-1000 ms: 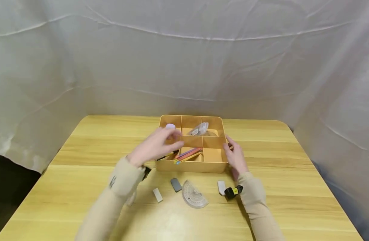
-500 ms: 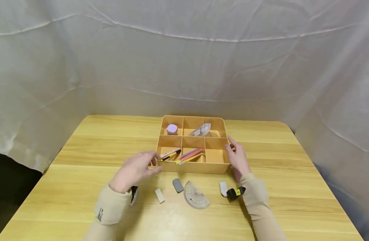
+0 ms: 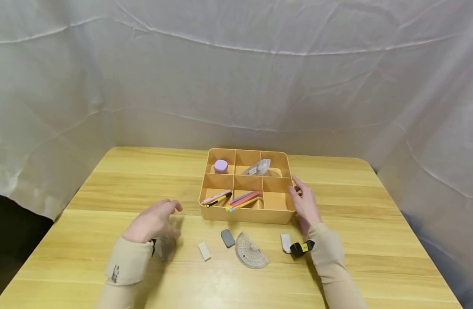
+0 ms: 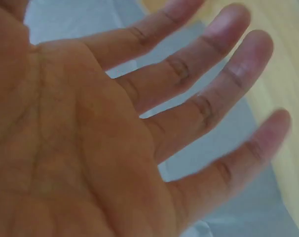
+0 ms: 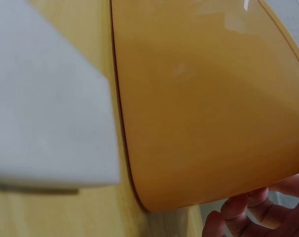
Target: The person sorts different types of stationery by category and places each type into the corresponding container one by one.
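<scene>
My left hand [image 3: 155, 221] is over the table, left of the orange organizer box [image 3: 244, 216]. Its fingers are spread and loosely bent, and the palm in the left wrist view holds nothing. At the box's right wall, my right hand [image 3: 305, 204] grips the side, thumb lapping over the rim and fingers along the outside. Curled fingertips [image 5: 233, 206] show beside the box corner in the right wrist view. Pens [image 3: 218, 198] lie in the front left compartment, colored pencils [image 3: 244, 200] in the front middle one. A purple-lidded container [image 3: 221, 166] stands in the back left.
In front of the box lie a white block [image 3: 204, 251], a grey rounded block [image 3: 227, 238], a clear protractor [image 3: 251, 251] and another white block [image 3: 285, 243] beside the right wrist camera [image 3: 302, 248]. A clear plastic packet [image 3: 258, 167] leans in the back compartments. Grey cloth [image 3: 236, 86] hangs behind.
My left hand has drawn back from over the box's left compartments, moving left and toward me onto the table side. The right hand has kept its place at the box's right wall.
</scene>
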